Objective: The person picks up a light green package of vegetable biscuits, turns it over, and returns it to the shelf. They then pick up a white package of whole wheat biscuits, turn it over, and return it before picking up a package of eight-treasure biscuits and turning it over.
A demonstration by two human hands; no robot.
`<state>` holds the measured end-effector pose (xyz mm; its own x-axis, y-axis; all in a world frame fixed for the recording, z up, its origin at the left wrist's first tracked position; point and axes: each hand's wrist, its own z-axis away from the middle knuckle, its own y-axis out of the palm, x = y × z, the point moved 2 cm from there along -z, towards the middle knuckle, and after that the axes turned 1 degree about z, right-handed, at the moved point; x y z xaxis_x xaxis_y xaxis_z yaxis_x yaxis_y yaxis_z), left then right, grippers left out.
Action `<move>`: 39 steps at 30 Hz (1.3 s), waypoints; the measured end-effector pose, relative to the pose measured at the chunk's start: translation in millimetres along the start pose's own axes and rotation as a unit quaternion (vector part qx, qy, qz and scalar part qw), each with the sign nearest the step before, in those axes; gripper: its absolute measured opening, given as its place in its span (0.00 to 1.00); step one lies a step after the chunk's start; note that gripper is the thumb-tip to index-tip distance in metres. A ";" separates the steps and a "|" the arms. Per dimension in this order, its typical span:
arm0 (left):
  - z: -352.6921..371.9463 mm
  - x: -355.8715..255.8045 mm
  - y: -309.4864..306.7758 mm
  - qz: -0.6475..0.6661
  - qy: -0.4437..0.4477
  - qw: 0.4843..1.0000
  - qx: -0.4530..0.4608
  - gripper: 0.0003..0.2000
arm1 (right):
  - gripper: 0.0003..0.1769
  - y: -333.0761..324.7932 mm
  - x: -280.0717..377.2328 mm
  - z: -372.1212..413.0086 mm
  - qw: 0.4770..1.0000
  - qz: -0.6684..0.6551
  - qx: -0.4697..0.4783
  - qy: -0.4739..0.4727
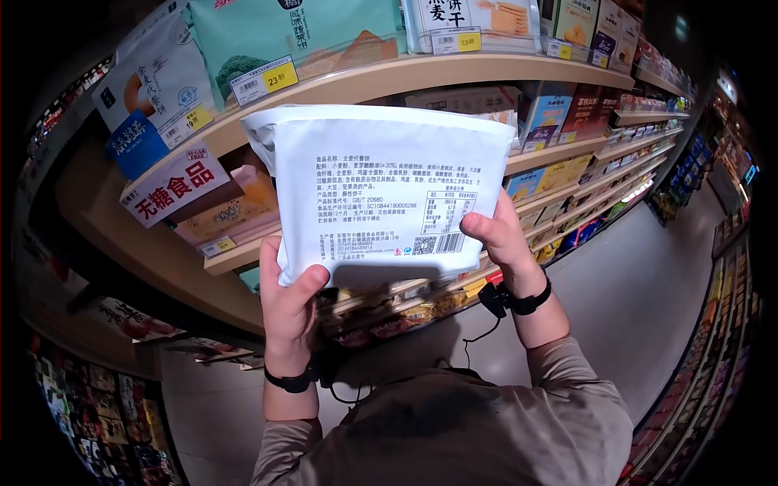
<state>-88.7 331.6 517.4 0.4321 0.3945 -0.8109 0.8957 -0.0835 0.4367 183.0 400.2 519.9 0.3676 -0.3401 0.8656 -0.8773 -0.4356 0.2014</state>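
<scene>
A white bag of biscuits (356, 202) is held up in front of the shelves, its back panel with printed Chinese text, a small table and a barcode facing me. My left hand (290, 283) grips the lower left corner, thumb on the front and fingers behind the bag. At the lower right edge, my right hand (501, 235) clasps it the same way, thumb near the printed table. The fingers behind the bag are mostly hidden. A dark shadow falls across the bag's bottom edge.
Curved wooden shelves (340, 81) carry a green biscuit package (324, 32), a white biscuit package (478, 20) and yellow price tags. A red-lettered sign (174, 185) hangs at the left. Grey floor (608, 219) runs along the right, with another shelf row (705, 348) beyond.
</scene>
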 end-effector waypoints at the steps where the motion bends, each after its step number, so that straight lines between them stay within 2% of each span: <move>1: 2.0 3.7 -3.6 0.001 -0.004 1.000 0.000 0.25 | 0.41 0.6 3.1 -4.7 1.000 0.020 -0.005 0.008; 5: 9.4 18.4 -10.9 0.062 -0.001 0.998 -0.013 0.26 | 0.38 6.9 15.9 -21.9 0.996 0.084 0.014 -0.023; 12: 20.8 32.3 -21.1 0.078 0.038 0.994 -0.062 0.30 | 0.38 11.0 13.8 -37.7 0.995 0.085 0.046 -0.009; 14: 23.2 34.5 -23.8 0.051 0.022 0.995 -0.083 0.30 | 0.38 13.1 14.4 -38.8 0.993 0.103 0.048 -0.021; 23: 27.5 34.9 -21.6 0.079 -0.002 0.994 -0.079 0.30 | 0.40 12.3 7.8 -42.3 0.993 0.095 0.052 -0.045; 30: 25.9 33.7 -18.2 0.095 0.008 0.992 -0.083 0.30 | 0.39 9.2 3.4 -41.2 0.993 0.089 0.044 -0.065; 39: 30.3 36.9 -22.2 0.080 -0.052 0.992 -0.086 0.29 | 0.39 4.5 -0.2 -37.8 0.997 0.055 0.037 -0.050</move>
<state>-89.5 320.3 466.1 0.5829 0.2918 -0.7583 0.7882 0.0235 0.6150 167.3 429.8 538.0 0.3033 -0.4683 0.8299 -0.8900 -0.4503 0.0711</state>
